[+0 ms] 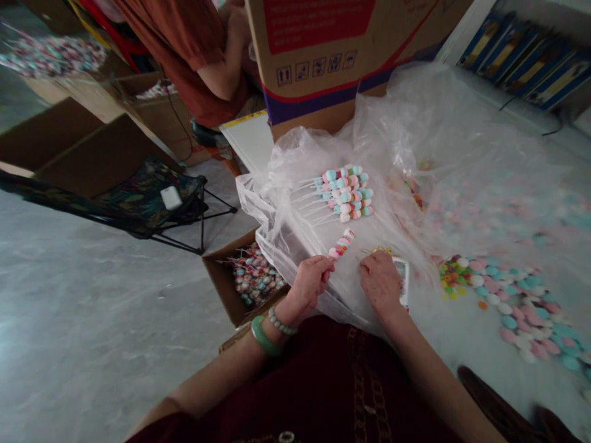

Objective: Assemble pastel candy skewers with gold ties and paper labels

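Note:
My left hand (313, 280), with a green bangle and a beaded bracelet at the wrist, is closed around the lower end of a candy skewer (340, 245). The skewer's pink, white and red pieces point up and away from me, apparently in a clear wrapper. To its right, my right hand (381, 282) has its fingers curled together beside thin gold twist ties (379, 250); whatever is in the fingertips is hidden. A white-rimmed tray (404, 280) shows partly behind that hand. Beyond both hands, several candy skewers (348, 194) lie in a stack, white sticks pointing left.
Clear plastic sheeting (314, 154) spreads over the table. Loose pastel candies (530, 307) lie at right. An open carton (221, 289) of wrapped skewers stands below the table's left edge. A large carton (318, 80) rises behind. A folding chair (138, 203) and a seated person (184, 55) are at left.

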The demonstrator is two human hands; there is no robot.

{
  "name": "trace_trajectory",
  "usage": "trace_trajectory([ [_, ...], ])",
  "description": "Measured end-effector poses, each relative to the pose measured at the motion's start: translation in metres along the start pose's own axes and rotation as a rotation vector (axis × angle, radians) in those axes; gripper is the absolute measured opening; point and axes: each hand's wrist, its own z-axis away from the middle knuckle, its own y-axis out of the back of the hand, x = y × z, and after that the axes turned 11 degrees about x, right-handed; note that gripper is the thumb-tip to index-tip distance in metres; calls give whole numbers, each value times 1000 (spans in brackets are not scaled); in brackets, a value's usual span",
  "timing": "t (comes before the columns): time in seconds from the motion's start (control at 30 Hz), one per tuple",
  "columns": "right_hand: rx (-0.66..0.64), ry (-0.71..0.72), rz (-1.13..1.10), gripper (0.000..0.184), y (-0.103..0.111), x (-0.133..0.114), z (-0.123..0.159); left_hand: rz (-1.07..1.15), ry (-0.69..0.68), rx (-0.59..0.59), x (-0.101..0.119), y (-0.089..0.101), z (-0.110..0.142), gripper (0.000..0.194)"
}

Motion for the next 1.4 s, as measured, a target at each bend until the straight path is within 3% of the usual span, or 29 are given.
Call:
trace_trajectory([
  [0.1,100,-177,-215,12,6,0,-3,64,22,-20,4,2,-1,16],
  [0.17,159,-407,-483,10,16,3,-8,80,39,-60,8,2,-1,13],
  [0.23,158,-624,-763,15,29,7,-15,73,54,-145,12,0,-1,11],
  [0.3,124,-742,-952,17,40,7,-20,51,55,-242,15,-7,0,13],
  [0.37,83,-758,-984,16,47,2,-19,7,45,-280,16,-16,3,16],
  [0.43,31,-702,-882,14,50,-7,-13,-58,25,-260,17,-26,8,18],
  [0.63,-42,-254,-423,27,39,-26,10,-185,-53,-304,9,-44,19,20],
  [0.87,-79,-165,-195,34,42,-28,14,-173,-123,-299,-3,-45,20,29],
  [0.97,28,-240,-266,35,41,-30,17,-123,-122,-243,0,-49,23,32],
  [1.07,179,-460,-419,35,35,-27,19,-89,-107,-200,2,-54,24,30],
  [1.17,110,-682,-760,18,33,-23,15,-90,-135,-239,2,-55,23,32],
  [1.23,9,-771,-1008,20,37,-21,11,-100,-136,-321,4,-53,23,36],
  [1.3,-76,-802,-1150,20,45,-20,10,-115,-50,-470,8,-48,22,38],
  [1.4,-196,-711,-1117,29,59,-19,13,-163,180,-778,17,-36,21,38],
])
